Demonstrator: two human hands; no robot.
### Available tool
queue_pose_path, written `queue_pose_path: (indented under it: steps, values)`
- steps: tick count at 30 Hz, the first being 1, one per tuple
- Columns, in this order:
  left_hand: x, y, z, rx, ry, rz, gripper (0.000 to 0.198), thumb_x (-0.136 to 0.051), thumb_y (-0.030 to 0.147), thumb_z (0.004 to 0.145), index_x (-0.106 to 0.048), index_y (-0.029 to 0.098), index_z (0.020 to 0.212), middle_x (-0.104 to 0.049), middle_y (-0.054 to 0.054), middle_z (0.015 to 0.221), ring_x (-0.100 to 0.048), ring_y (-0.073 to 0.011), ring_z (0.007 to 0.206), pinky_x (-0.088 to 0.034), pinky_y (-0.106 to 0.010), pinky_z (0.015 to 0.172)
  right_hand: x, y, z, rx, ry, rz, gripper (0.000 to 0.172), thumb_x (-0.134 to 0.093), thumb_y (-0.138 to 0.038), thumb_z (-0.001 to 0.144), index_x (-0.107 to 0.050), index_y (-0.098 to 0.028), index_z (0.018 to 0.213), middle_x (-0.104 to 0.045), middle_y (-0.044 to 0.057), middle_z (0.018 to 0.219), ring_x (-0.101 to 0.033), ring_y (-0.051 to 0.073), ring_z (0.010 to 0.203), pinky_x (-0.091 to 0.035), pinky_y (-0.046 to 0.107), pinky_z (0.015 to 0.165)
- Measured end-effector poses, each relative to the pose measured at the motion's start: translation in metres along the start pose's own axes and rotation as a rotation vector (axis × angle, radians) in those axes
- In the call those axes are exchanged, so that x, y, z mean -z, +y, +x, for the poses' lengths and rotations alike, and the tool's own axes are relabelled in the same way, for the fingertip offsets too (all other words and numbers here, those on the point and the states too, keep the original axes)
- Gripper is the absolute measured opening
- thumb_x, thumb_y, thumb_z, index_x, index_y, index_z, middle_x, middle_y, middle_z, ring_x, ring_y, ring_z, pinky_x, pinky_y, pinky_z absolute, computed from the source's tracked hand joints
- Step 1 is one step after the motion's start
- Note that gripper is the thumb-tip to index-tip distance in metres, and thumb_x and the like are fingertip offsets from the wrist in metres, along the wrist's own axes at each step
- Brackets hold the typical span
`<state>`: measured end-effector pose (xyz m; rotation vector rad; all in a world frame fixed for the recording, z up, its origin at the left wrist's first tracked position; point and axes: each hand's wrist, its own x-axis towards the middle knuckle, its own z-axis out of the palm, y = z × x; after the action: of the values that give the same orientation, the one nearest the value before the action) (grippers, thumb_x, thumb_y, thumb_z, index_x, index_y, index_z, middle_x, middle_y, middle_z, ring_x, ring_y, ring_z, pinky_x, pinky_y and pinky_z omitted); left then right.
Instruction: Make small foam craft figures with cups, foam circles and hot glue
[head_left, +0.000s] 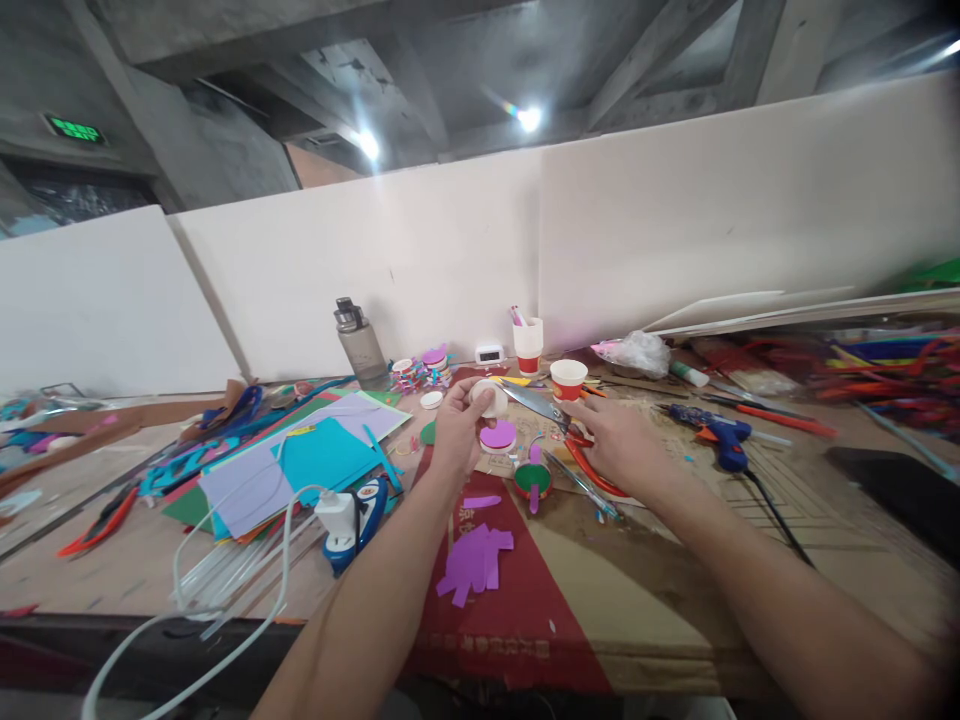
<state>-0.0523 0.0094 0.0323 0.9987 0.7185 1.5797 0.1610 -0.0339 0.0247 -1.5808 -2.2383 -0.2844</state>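
Between the thumb and fingers of my left hand (459, 425) is a small white disc (490, 399). My right hand (611, 435) is closed on scissors with orange-red handles (592, 468); their blades (531, 399) point left, close to the disc. Below the hands lies a purple-topped disc (498, 436). A small round piece with a green face and a purple strip (533, 481) sits on the cardboard. Purple foam pieces (477, 562) are piled nearer to me. Just behind my right hand stands a red and white paper cup (568, 380).
Coloured sheets (326, 462) and a blue power strip (355, 523) with a white cable lie left. A grey bottle (360, 345) and a cup with pens (529, 347) stand at the back. A blue glue gun (724, 437) and a dark phone-like object (896, 495) lie right.
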Motion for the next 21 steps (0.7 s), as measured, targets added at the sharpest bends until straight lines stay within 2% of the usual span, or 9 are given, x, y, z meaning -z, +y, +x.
queue_pose_path:
  steps: [8,21]
  values:
    - [0.0005,0.0001,-0.0004,-0.013,0.0,0.053,0.046,-0.089,0.03,0.054,-0.063,0.015,0.089,-0.066,0.001,0.073,-0.058,-0.0092,0.057,-0.043,-0.019,0.046,-0.0011,0.0047,-0.0003,0.033,0.006,-0.055,0.048,-0.047,-0.022,0.089,-0.058,-0.025,0.135,-0.068,0.01,0.103,-0.062,0.024,0.087,-0.04,0.03,0.068]
    - [0.0007,-0.0006,0.0002,0.027,0.009,0.068,0.046,-0.089,0.032,0.052,-0.064,0.013,0.085,-0.064,0.001,0.072,-0.055,-0.0085,0.054,-0.038,-0.018,0.04,-0.0037,0.0054,0.0003,0.033,-0.023,-0.03,0.047,-0.048,-0.023,0.09,-0.057,-0.026,0.136,-0.069,0.01,0.112,-0.063,0.023,0.089,-0.039,0.029,0.067]
